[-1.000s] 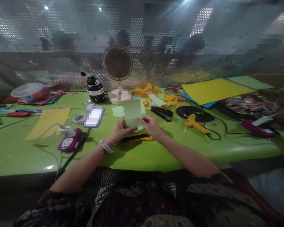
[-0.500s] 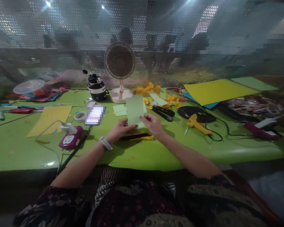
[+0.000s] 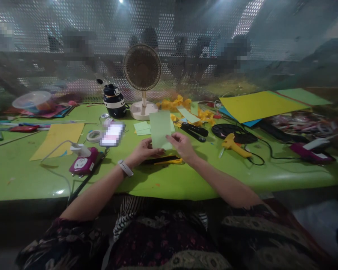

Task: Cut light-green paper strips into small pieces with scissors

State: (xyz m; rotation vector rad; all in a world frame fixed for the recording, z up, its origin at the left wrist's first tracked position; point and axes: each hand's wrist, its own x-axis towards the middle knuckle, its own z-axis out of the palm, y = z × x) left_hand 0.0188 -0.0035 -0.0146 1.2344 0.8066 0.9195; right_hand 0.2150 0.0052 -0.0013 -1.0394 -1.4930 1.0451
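A pale green paper rectangle (image 3: 160,129) is held up between my two hands, tilted upright above the table. My left hand (image 3: 146,150) pinches its lower left corner, thumb across the bottom edge. On the opposite side, my right hand (image 3: 182,145) grips the lower right edge between thumb and fingers. Below the paper lies a yellow and black box cutter (image 3: 169,160), partly behind my left hand. Smaller green paper pieces (image 3: 142,128) rest just behind my left hand. A black stapler (image 3: 194,131) sits beyond my right hand.
A fan (image 3: 142,67) and a dark bottle (image 3: 114,103) stand at the back. Yellow paper flowers (image 3: 177,103) lie beside them. To the right is a yellow glue gun (image 3: 236,146) with its cord; at left are a phone (image 3: 112,134), tape roll (image 3: 94,136) and purple power socket (image 3: 84,162).
The view has tilted slightly, so the table sits a little higher in the picture. Both hands keep hold of the green paper in nearly the same pose.
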